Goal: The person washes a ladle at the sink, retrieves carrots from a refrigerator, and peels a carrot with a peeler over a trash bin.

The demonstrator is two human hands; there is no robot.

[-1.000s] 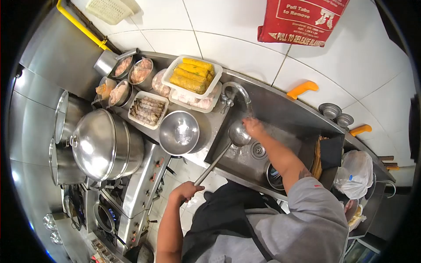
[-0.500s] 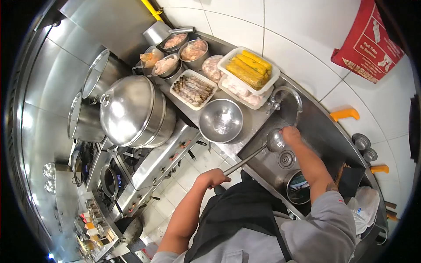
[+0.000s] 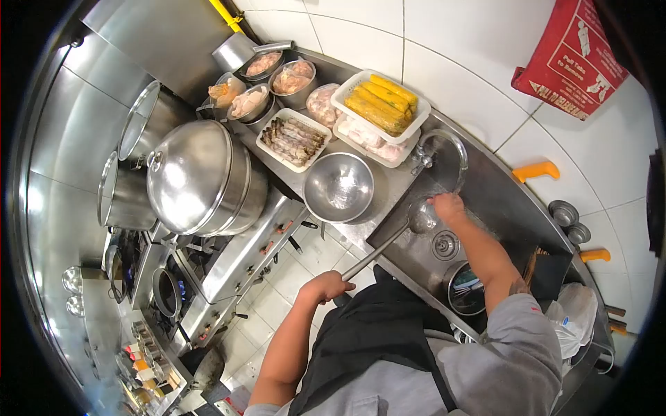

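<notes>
My left hand (image 3: 325, 286) is closed around the end of a long-handled metal ladle (image 3: 378, 249). The ladle's bowl lies over the steel sink (image 3: 479, 239), below the curved tap (image 3: 463, 159). My right hand (image 3: 447, 206) is at the rim of that bowl, its fingers curled against it and partly hidden. Wet sheen and water show about the bowl. Close by in the sink are the drain (image 3: 445, 245) and a round metal pot (image 3: 466, 288) with things inside. A steel mixing bowl (image 3: 338, 187) stands on the counter left of the sink.
Trays of yellow food (image 3: 381, 104) and prawns (image 3: 294, 140) sit behind the mixing bowl, beside bowls of raw meat (image 3: 293, 76). A large lidded steamer (image 3: 201, 177) stands at left. A pan (image 3: 166, 292) is over a blue flame. An orange-handled tool (image 3: 538, 170) is by the wall.
The ladle's bowl and my right hand have shifted slightly left and up relative to the drain. Much of the whole view has slid left as the camera turned. Both hands stay on the ladle.
</notes>
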